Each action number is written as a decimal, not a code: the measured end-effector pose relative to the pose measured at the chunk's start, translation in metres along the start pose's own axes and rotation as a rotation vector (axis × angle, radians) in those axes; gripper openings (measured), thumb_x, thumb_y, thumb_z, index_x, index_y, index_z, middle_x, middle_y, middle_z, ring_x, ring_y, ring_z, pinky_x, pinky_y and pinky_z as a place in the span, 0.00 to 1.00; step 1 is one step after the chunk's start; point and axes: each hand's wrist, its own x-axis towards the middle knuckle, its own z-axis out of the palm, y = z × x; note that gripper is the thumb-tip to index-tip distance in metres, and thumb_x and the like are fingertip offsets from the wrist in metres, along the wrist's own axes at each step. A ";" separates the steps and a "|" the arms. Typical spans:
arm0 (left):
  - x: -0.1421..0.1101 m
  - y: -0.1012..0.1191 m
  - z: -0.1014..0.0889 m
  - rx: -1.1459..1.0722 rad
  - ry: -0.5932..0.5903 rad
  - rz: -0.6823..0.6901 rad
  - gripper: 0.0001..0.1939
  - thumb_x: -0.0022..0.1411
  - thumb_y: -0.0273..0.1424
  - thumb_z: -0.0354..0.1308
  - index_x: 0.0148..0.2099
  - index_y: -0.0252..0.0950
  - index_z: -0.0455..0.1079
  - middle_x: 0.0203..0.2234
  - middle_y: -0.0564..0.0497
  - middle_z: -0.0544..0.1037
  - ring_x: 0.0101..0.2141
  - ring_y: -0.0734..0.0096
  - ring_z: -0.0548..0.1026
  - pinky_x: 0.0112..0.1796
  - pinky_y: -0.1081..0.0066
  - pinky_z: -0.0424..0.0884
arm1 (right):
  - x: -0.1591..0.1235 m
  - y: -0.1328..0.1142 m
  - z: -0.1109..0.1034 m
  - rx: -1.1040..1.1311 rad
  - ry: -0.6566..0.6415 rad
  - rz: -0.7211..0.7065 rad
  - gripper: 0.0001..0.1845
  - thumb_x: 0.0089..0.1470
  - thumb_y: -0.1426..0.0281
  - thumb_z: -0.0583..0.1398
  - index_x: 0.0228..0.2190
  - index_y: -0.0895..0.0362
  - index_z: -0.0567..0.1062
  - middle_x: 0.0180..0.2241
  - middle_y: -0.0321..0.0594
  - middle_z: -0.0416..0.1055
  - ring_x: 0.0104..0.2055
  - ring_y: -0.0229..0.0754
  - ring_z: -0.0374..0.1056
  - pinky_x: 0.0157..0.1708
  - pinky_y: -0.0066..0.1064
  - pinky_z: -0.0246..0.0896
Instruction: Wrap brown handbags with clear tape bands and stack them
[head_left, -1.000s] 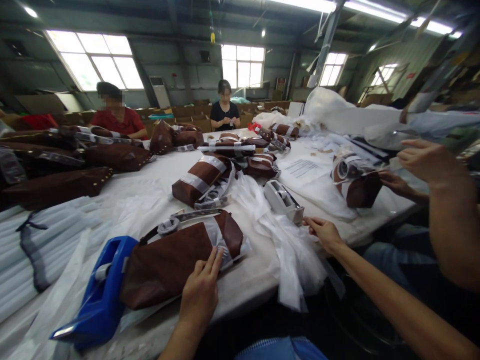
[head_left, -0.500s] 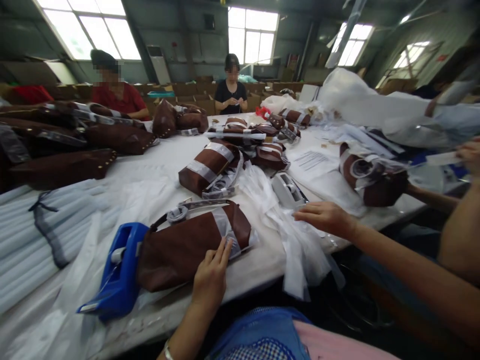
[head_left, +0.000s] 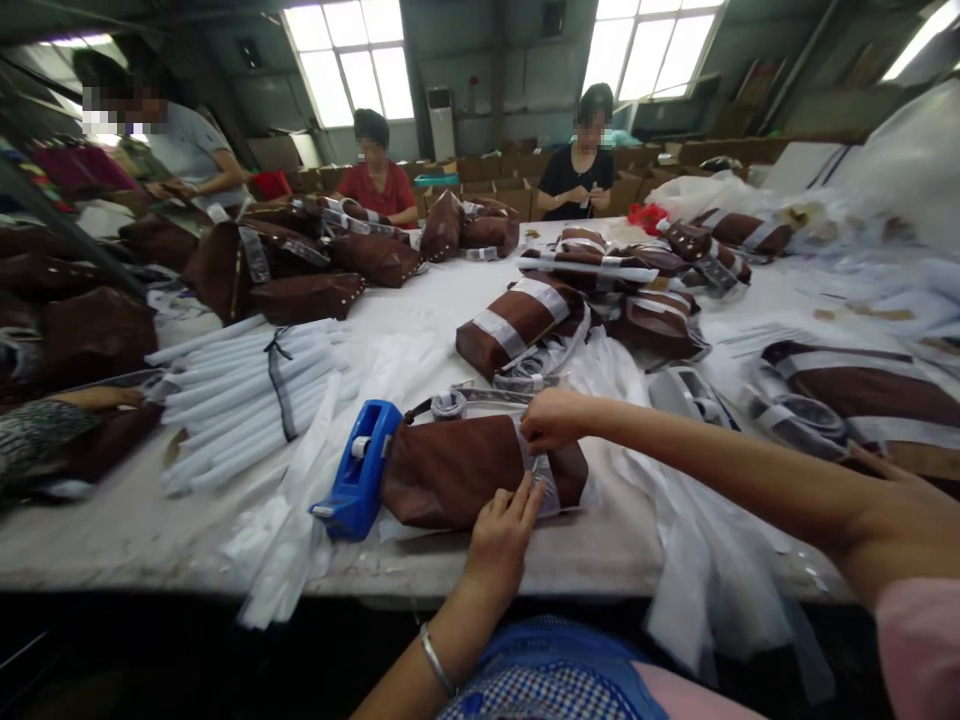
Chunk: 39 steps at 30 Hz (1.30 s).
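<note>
Nearest, two hands on one brown bag (head_left: 450, 470), which lies on the bench (head_left: 600, 565) straight ahead. Left hand (head_left: 500, 538): fingers extended, laid on a pale strip (head_left: 546, 490) across the bag. Right hand (head_left: 555, 418): curled, fingertips at the same strip; cannot tell whether pinching it. One blue tape dispenser (head_left: 360, 475) just beside the bag's left end; one grey dispenser (head_left: 679, 392) to the right; one bundle of white rods (head_left: 232, 410). Bench top pale, strewn with sheer white sheets (head_left: 281, 545). Beyond: one banded bag (head_left: 517, 325), two bands; brown heap (head_left: 307, 295) at left, too overlapped to count. Far side: three people (head_left: 379, 190), two large windows (head_left: 375, 75).
</note>
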 end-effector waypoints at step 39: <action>-0.079 -0.096 -0.002 0.170 0.195 0.008 0.27 0.69 0.20 0.48 0.68 0.37 0.58 0.66 0.49 0.63 0.65 0.58 0.61 0.61 0.56 0.64 | -0.039 -0.073 0.092 0.228 0.701 0.342 0.23 0.66 0.63 0.54 0.59 0.56 0.70 0.61 0.49 0.66 0.64 0.54 0.60 0.64 0.51 0.52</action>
